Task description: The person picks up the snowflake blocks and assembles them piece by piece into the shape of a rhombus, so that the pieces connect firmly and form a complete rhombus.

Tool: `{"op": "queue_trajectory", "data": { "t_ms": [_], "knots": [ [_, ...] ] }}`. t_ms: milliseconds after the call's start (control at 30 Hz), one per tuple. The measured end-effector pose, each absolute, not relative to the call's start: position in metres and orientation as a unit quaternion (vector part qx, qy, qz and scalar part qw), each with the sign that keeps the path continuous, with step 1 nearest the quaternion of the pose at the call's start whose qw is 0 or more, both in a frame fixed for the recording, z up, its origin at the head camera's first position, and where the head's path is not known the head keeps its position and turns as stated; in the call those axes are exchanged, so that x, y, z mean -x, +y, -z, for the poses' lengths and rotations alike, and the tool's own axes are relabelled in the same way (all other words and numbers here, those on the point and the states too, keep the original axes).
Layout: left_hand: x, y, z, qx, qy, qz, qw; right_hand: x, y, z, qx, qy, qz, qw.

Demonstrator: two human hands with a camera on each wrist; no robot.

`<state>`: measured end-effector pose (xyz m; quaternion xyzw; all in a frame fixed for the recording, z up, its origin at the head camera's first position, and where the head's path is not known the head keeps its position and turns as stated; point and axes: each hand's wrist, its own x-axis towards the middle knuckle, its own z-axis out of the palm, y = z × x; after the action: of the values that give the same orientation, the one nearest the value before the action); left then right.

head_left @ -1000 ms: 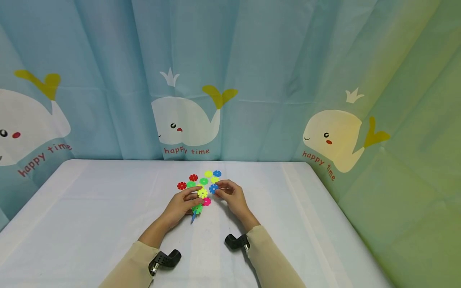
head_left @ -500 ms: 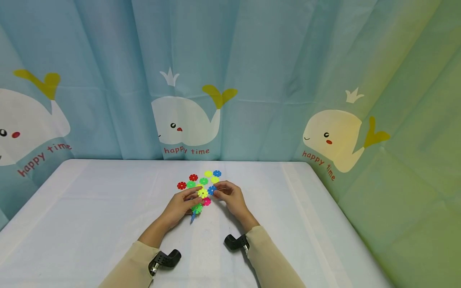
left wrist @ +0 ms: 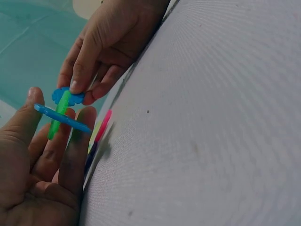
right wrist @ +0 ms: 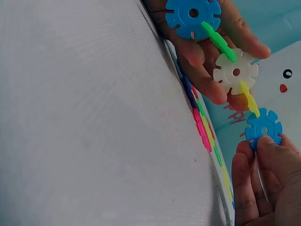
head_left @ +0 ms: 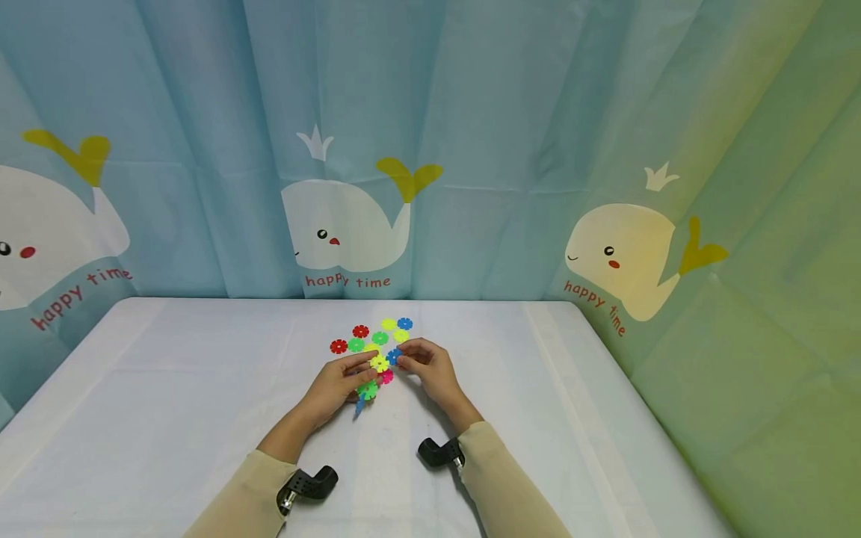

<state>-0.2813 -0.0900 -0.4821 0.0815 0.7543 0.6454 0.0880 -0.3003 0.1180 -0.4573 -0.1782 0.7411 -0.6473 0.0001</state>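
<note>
My left hand [head_left: 334, 385] pinches a short chain of notched plastic snowflake discs. In the right wrist view the chain runs from a blue disc [right wrist: 193, 14] through a green disc [right wrist: 219, 41] and a white disc [right wrist: 236, 71] to a yellow disc [right wrist: 249, 99]. The left thumb and fingers hold it around the white disc. My right hand [head_left: 433, 371] pinches another blue disc [right wrist: 264, 128] between thumb and fingers, its edge right at the end of the yellow disc. In the left wrist view the near blue disc [left wrist: 62, 117] appears edge-on, crossing the green one.
Loose discs lie flat beyond the hands: two red discs [head_left: 360, 331], green discs [head_left: 380, 338], several yellow ones [head_left: 389, 324] and a blue one [head_left: 405, 323]. A pink disc [head_left: 386, 376] lies beneath the hands. The white table [head_left: 202, 373] ends at a whale-printed curtain [head_left: 484, 149].
My right hand has brought its blue disc slightly left, up to the yellow disc on the chain. The left hand stays nearly still, and the chain tilts a little.
</note>
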Motion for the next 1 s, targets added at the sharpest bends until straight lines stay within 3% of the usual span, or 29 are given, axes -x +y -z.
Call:
{"op": "queue_trajectory", "data": {
  "t_ms": [333, 1000],
  "knots": [
    [0.2815, -0.0891, 0.4852, -0.084, 0.757, -0.641, 0.093, 0.2995, 0.1172, 0.4585, 0.188, 0.735, 0.651, -0.008],
    [0.2807, -0.0839, 0.4850, -0.071, 0.781, -0.619, 0.048, 0.3028, 0.1175, 0.4576, 0.145, 0.728, 0.670, 0.014]
  ]
}}
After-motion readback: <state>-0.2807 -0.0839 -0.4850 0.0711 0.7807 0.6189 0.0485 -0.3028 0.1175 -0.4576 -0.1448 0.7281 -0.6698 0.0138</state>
